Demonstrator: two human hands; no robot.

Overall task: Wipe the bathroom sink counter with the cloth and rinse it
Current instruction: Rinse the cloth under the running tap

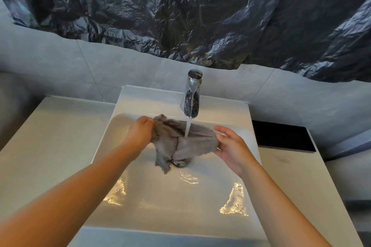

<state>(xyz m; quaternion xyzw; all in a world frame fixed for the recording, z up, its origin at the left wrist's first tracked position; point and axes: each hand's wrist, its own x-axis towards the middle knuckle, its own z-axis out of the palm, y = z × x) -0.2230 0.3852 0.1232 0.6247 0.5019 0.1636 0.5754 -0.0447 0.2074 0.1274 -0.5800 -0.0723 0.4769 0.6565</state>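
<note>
Noted under running stream [188, 126] from faucet [191, 96]: grey cloth [197, 146], stretched above sink [160, 196] basin, lower corner hanging down onto drain [181, 164]. Clamped at left edge in curled fingers of left hand [140, 134]; pinched at right edge between thumb and fingers of right hand [232, 146].

Risks judged:
- splashing onto desk [50, 146], from water striking spread fabric;
- pooling, from trailing corner covering drain;
- dropping of wet cloth, from light right-side pinch.

Counted: one cloth, one faucet, one drain, two hands, one dark panel [281, 136] at right.
</note>
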